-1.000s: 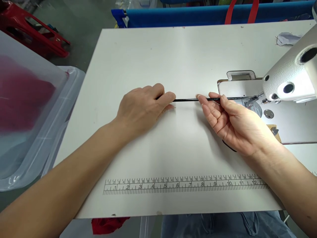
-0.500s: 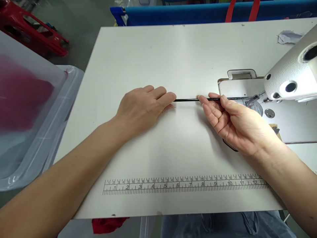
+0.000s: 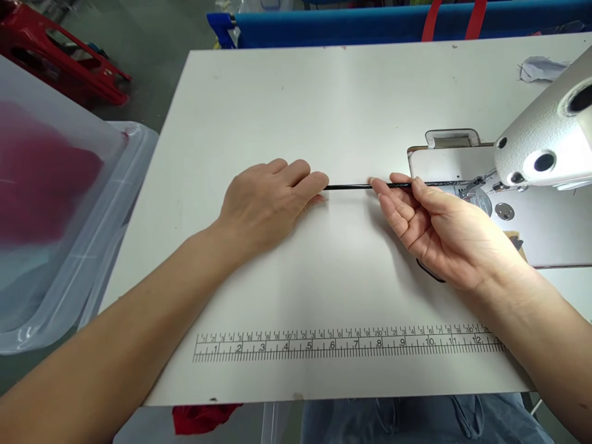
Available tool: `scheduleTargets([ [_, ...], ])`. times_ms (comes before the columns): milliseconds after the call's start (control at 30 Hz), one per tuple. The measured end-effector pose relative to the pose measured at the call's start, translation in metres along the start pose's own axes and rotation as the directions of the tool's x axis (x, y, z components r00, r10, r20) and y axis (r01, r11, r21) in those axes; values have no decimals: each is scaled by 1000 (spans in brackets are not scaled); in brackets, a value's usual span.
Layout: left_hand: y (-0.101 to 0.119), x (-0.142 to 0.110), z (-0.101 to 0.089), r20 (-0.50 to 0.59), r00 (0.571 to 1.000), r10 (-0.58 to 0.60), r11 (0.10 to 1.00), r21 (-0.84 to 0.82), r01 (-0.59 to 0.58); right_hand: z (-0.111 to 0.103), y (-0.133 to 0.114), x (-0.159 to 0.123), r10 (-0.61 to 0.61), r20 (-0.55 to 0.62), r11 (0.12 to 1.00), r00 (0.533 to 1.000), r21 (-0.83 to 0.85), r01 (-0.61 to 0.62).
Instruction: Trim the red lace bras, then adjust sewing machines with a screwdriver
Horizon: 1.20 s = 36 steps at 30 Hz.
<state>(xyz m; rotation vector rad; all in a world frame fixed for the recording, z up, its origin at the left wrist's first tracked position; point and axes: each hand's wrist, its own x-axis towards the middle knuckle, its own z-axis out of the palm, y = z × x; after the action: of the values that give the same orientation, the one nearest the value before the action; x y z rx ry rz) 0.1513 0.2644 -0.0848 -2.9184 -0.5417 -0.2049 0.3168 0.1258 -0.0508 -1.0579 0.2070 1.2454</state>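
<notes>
A thin black cord (image 3: 348, 186) lies stretched taut across the white sewing table (image 3: 324, 105), running right to the presser foot (image 3: 472, 186) of a white sewing machine (image 3: 546, 148). My left hand (image 3: 271, 200) rests knuckles-up on the table, its fingers curled over the cord's left end. My right hand (image 3: 435, 225) is palm-up, pinching the cord between thumb and fingertips just left of the machine's metal bed (image 3: 444, 163). A dark loop shows under my right palm.
A printed ruler (image 3: 346, 346) runs along the table's near edge. A clear plastic bin (image 3: 69, 234) with red fabric stands at the left. A blue rail (image 3: 370, 24) lies behind the table, and a white scrap (image 3: 539, 68) at the far right.
</notes>
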Motion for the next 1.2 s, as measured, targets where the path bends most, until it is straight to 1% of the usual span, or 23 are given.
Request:
scheduleTargets([
  [100, 0, 1, 1, -11, 1000, -5, 1000, -8, 5, -1, 0, 1, 1, 11, 1000, 1000, 13, -1],
  [333, -2, 7, -3, 34, 999, -11, 1000, -23, 12, 2, 0, 3, -10, 1, 1000, 1000, 7, 10],
  [533, -4, 7, -4, 83, 996, 25, 1000, -18, -24, 4, 1, 2, -29, -47, 1000, 998, 8, 30],
  [667, -2, 5, -3, 45, 999, 12, 1000, -3, -11, 3, 2, 2, -37, -30, 999, 999, 1, 37],
  [833, 0, 4, -3, 12, 999, 40, 998, -39, -40, 4, 4, 3, -58, -49, 998, 997, -15, 57],
  [900, 1, 5, -3, 10, 999, 45, 998, -39, -45, 3, 6, 4, -76, -44, 997, 996, -18, 75],
  [1067, 2, 5, -1, 25, 998, 52, 998, 29, -52, 2, 11, 3, -119, -39, 992, 992, -38, 118],
  [1200, 2, 6, -2, 35, 997, 73, 997, 25, -74, 3, 13, 1, -129, -27, 991, 991, -38, 128],
])
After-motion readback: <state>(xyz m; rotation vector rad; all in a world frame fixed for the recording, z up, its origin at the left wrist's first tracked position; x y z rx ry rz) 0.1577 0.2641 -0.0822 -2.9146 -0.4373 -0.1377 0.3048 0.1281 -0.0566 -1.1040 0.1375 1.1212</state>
